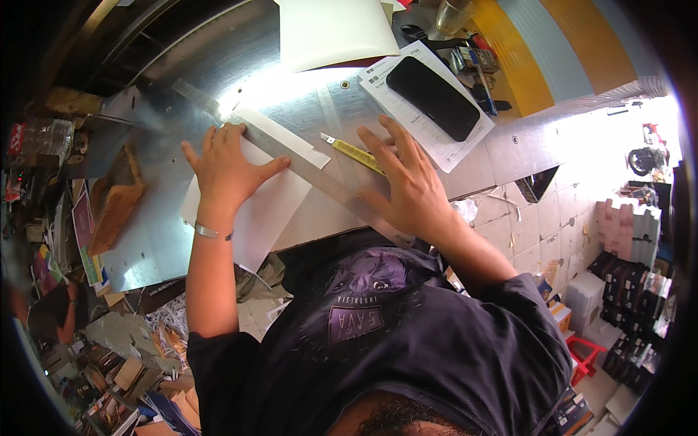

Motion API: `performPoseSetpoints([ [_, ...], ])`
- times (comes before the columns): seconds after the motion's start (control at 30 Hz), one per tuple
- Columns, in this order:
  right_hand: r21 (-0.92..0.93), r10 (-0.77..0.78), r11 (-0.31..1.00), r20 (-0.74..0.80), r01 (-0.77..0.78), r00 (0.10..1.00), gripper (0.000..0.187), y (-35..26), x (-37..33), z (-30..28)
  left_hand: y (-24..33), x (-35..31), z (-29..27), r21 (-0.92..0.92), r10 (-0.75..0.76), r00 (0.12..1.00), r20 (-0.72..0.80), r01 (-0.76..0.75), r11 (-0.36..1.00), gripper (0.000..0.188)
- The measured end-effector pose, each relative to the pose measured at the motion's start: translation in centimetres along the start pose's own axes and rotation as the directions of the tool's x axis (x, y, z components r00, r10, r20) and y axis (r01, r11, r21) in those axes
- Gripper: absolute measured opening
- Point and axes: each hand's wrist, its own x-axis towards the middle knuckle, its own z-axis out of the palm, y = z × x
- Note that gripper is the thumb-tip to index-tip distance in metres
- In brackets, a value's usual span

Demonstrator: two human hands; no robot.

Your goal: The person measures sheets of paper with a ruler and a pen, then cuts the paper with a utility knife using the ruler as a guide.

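Observation:
A long metal ruler (320, 176) lies slantwise across a white paper sheet (254, 218) on the metal table. My left hand (229, 168) spreads over the ruler and paper, its fingertips and thumb on the ruler. Beyond the ruler's far edge, a narrow white paper strip (302, 147) sticks out. To the right lies a yellow utility knife (352, 152), with a short piece of blade showing at its far end. My right hand (407, 182) is over the knife's near end, fingers apart, its thumb near the ruler; the hand partly hides the knife's end.
A black phone (434, 98) rests on printed sheets (454, 154) at the right. White paper (334, 36) lies at the back, near a clear cup (452, 16) and a striped yellow-and-blue stack (560, 51). A wooden piece (116, 207) sits at the left. Another person (54, 312) appears lower left.

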Motion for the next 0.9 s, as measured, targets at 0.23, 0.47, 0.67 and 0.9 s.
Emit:
performPoseSetpoints([
  [0.23,0.901,-0.586,0.224,-0.180,0.371,0.790,0.088,-5.2,3.0,-11.8,-0.2,0.0,-0.8,0.046,-0.033,0.998,0.056,0.031,0.998,0.107],
  [0.47,0.878,-0.622,0.119,-0.299,0.464,0.723,0.082,-7.1,1.8,-15.3,0.8,1.6,-1.7,0.040,0.072,0.997,0.025,-0.072,0.997,0.104],
  [0.67,0.880,-0.655,0.098,-0.295,0.465,0.696,0.077,-7.5,2.4,-14.7,0.1,1.8,-1.5,0.080,0.044,0.991,0.129,-0.054,0.995,0.111],
  [0.9,0.870,-0.646,0.071,-0.333,0.488,0.687,0.071,-6.0,2.1,-15.4,0.4,1.7,-2.0,0.158,0.018,0.981,0.193,-0.049,0.986,0.111],
])
